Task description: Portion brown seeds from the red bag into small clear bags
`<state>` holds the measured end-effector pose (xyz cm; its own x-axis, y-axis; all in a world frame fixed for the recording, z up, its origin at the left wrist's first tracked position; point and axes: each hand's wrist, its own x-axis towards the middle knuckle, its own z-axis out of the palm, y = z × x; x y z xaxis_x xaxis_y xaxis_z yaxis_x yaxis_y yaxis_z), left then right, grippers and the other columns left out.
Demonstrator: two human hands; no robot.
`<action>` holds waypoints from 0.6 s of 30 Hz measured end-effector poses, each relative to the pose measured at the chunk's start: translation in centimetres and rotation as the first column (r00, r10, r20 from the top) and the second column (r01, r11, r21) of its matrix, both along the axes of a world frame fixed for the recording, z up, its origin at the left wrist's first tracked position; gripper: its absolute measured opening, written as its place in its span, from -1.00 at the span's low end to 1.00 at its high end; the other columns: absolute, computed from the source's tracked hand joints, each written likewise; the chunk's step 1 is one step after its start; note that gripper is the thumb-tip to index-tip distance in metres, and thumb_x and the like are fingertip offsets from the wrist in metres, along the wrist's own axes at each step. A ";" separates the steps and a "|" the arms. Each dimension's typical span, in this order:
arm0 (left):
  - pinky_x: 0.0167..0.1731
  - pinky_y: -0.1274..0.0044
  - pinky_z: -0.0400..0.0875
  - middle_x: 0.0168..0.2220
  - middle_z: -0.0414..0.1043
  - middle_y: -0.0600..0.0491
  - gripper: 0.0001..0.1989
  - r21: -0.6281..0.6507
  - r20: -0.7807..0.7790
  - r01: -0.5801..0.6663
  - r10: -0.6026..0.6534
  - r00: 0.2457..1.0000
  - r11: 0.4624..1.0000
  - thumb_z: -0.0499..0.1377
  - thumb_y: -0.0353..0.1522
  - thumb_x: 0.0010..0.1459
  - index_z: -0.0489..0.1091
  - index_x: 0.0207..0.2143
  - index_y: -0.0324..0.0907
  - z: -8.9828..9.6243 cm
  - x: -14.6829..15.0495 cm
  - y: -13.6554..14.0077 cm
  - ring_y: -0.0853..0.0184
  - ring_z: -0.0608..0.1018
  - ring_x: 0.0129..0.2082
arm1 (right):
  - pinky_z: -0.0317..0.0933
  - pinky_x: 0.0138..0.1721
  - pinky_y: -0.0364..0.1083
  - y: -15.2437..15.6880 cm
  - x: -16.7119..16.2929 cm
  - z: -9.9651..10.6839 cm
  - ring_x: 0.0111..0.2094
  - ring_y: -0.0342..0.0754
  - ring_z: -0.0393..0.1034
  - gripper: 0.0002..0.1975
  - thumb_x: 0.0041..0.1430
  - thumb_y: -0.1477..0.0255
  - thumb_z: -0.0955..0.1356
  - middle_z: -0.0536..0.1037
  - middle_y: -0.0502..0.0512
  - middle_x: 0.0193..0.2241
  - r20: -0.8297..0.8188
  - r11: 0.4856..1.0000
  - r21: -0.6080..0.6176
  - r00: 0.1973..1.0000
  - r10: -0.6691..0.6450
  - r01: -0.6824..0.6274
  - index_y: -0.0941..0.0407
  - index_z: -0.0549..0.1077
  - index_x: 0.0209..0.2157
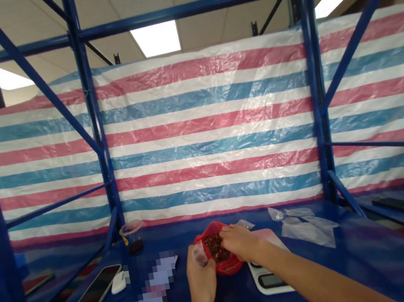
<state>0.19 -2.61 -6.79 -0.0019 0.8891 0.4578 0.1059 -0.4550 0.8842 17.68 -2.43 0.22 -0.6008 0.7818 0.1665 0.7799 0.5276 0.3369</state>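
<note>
An open red plastic bag (228, 269) stands on the blue shelf, with small brown, bean-like pieces (214, 246) showing inside it. My left hand (202, 278) is closed at the bag's left edge, a small clear plastic bag (199, 254) between its thumb and fingers. From the right, my right hand (241, 242) reaches over the rim. Its fingers are curled down at the brown pieces, and their tips are hidden, so whatever they pinch cannot be made out. Beside the red bag, partly under my right forearm, is a white digital scale (274, 284).
Several clear plastic bags (309, 228) lie to the right, behind the scale. On the left are a clear cup with dark contents (133, 238), a phone (91, 298), a white case (118, 283) and a blurred-out phone-like object (158, 286). Blue posts (320, 99) flank the shelf.
</note>
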 end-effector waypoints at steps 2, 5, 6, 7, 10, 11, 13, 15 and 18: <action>-0.31 0.46 0.44 -0.37 0.42 0.14 -0.82 -0.027 0.073 -0.021 0.023 0.997 0.999 0.12 -0.48 0.02 0.27 -0.30 -0.08 0.1 0.3 -0.1 0.31 0.51 -0.36 | 0.38 0.04 -0.01 0.3 -0.2 0.2 -0.02 0.13 0.54 -0.86 0.08 0.58 0.47 0.68 0.29 -0.14 -0.020 1.000 -0.016 0.999 -0.025 0.025 0.19 0.66 -0.28; -0.28 0.48 0.46 -0.34 0.45 0.14 -0.79 -0.048 0.093 0.013 -0.008 0.996 0.999 0.14 -0.49 -0.02 0.31 -0.29 -0.09 0.2 0.4 0.1 0.31 0.54 -0.33 | 0.39 -0.02 -0.07 1.0 -0.6 0.3 -0.08 0.11 0.59 -0.87 0.05 0.57 0.48 0.70 0.24 -0.21 -0.096 0.987 -0.136 0.991 -0.095 0.081 0.17 0.67 -0.31; -0.26 0.47 0.47 -0.33 0.46 0.13 -0.78 -0.051 0.096 0.030 -0.025 0.995 0.998 0.14 -0.49 -0.02 0.32 -0.28 -0.09 0.2 0.4 0.2 0.30 0.55 -0.31 | 0.39 -0.05 -0.09 1.3 -0.8 0.2 -0.10 0.10 0.60 -0.85 0.04 0.59 0.47 0.70 0.21 -0.23 -0.124 0.979 -0.178 0.985 -0.121 0.098 0.16 0.68 -0.31; -0.24 0.47 0.49 -0.31 0.47 0.12 -0.78 -0.051 0.100 0.048 -0.042 0.994 0.998 0.13 -0.50 -0.02 0.32 -0.27 -0.10 0.1 0.3 0.4 0.30 0.56 -0.29 | 0.39 -0.09 -0.11 1.6 -0.9 0.1 -0.11 0.09 0.61 -0.80 0.03 0.62 0.45 0.71 0.19 -0.24 -0.144 0.971 -0.212 0.979 -0.141 0.109 0.15 0.68 -0.29; -0.19 0.44 0.51 -0.29 0.48 0.09 -0.78 -0.053 0.107 0.062 -0.056 0.993 0.997 0.11 -0.50 0.00 0.34 -0.26 -0.10 -0.2 -0.1 0.8 0.27 0.58 -0.25 | 0.38 -0.15 -0.13 2.4 -1.2 -0.8 -0.14 0.08 0.61 -0.74 0.04 0.63 0.43 0.71 0.16 -0.26 -0.248 0.962 -0.265 0.959 -0.137 0.069 0.15 0.69 -0.22; -0.18 0.43 0.52 -0.28 0.48 0.07 -0.79 -0.051 0.104 0.064 -0.058 0.993 0.997 0.11 -0.50 0.02 0.34 -0.26 -0.10 -0.3 -0.3 0.9 0.26 0.59 -0.23 | 0.38 -0.17 -0.13 2.6 -1.1 -1.3 -0.16 0.08 0.61 -0.76 0.06 0.61 0.43 0.71 0.14 -0.28 -0.302 0.958 -0.283 0.945 -0.128 0.039 0.15 0.69 -0.23; -0.14 0.41 0.53 -0.25 0.49 0.05 -0.79 -0.041 0.097 0.074 -0.069 0.993 0.996 0.11 -0.51 0.02 0.36 -0.27 -0.10 -0.3 -0.7 0.9 0.24 0.59 -0.19 | 0.37 -0.21 -0.13 2.9 -0.9 -2.1 -0.23 0.07 0.60 -0.81 0.05 0.56 0.46 0.71 0.11 -0.31 -0.437 0.943 -0.331 0.889 -0.135 -0.020 0.15 0.70 -0.26; -0.08 0.38 0.52 -0.21 0.50 0.02 -0.77 -0.024 0.095 0.105 -0.102 0.990 0.994 0.11 -0.53 0.02 0.38 -0.26 -0.12 0.0 -1.0 0.7 0.22 0.59 -0.15 | 0.37 -0.26 -0.13 3.0 -0.6 -2.8 -0.29 0.04 0.58 -0.80 0.02 0.55 0.49 0.70 0.08 -0.33 -0.554 0.923 -0.382 0.810 -0.190 -0.045 0.15 0.70 -0.26; 0.02 0.33 0.49 -0.16 0.52 -0.01 -0.77 -0.002 0.075 0.204 -0.204 0.976 0.979 0.17 -0.49 0.05 0.43 -0.20 -0.15 0.8 -1.3 0.3 0.19 0.59 -0.08 | 0.37 -0.25 -0.14 2.6 -0.3 -2.9 -0.28 0.02 0.57 -0.75 0.00 0.57 0.48 0.71 0.08 -0.30 -0.685 0.898 -0.425 0.689 -0.238 -0.112 0.15 0.70 -0.22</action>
